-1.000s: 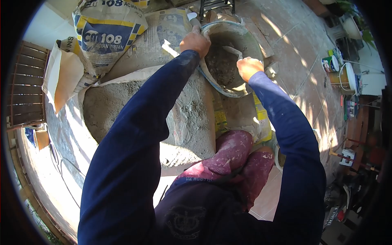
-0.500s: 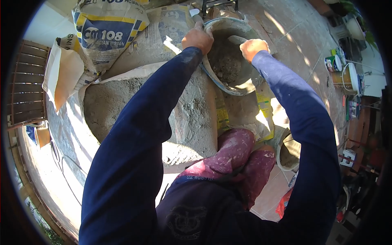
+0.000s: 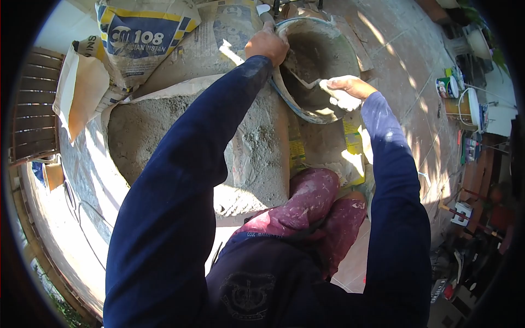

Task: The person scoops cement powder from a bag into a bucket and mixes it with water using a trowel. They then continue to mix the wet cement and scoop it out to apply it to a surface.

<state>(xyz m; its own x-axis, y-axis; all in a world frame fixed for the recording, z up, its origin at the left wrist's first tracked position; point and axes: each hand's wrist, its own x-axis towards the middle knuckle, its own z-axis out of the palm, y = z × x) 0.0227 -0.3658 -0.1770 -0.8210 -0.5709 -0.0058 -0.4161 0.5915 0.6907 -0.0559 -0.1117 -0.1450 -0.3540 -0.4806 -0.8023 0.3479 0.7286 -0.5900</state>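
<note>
My left hand (image 3: 268, 45) is closed at the left rim of a round bucket (image 3: 345, 54) coated with grey cement. My right hand (image 3: 350, 90) is wrapped round the pale, mortar-smeared handle of a trowel (image 3: 310, 85) at the bucket's near right side. The trowel's metal neck reaches into the bucket, and its blade lies against the left inner wall, partly lost in shadow. Dark grey mortar (image 3: 309, 52) lies inside the bucket. To its left, a big opened paper sack (image 3: 257, 158) holds dry grey powder (image 3: 145, 128).
A cement bag (image 3: 145, 41) marked 108 stands at the upper left beside a torn paper flap (image 3: 85, 98). Flattened yellow-printed sacking (image 3: 353, 145) lies under the bucket. Paint pails (image 3: 467, 109) stand at the right, and my knees (image 3: 320, 188) are close to the powder sack.
My right hand has moved toward me and turned, tilting the trowel so that its blade points up and left inside the bucket. My left hand stays at the rim.
</note>
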